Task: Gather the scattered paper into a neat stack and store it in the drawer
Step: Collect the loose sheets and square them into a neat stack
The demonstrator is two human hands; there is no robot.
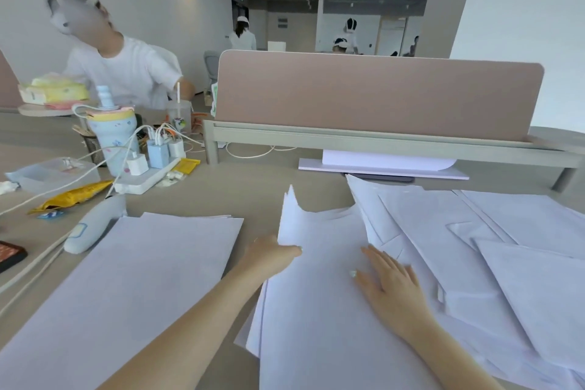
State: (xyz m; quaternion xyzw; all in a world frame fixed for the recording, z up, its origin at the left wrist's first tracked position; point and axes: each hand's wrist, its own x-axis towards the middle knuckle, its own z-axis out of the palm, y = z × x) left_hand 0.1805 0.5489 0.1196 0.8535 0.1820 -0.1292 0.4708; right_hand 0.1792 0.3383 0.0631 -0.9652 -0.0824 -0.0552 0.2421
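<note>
1. Left hand (pixel 269 258) pinches the lifted edge of a white paper sheet (pixel 316 310) on the beige worktop (pixel 253 187).
2. Right hand (pixel 391 283) lies open, flat on that sheet.
3. A neater white paper stack (pixel 126 279) sits left.

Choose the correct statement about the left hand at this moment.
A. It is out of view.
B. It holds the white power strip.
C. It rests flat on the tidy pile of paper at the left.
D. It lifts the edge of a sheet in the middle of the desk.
D: the left hand pinches the left edge of a raised sheet, its corner curling up off the desk, while the right hand lies flat on the paper beside it.
</note>
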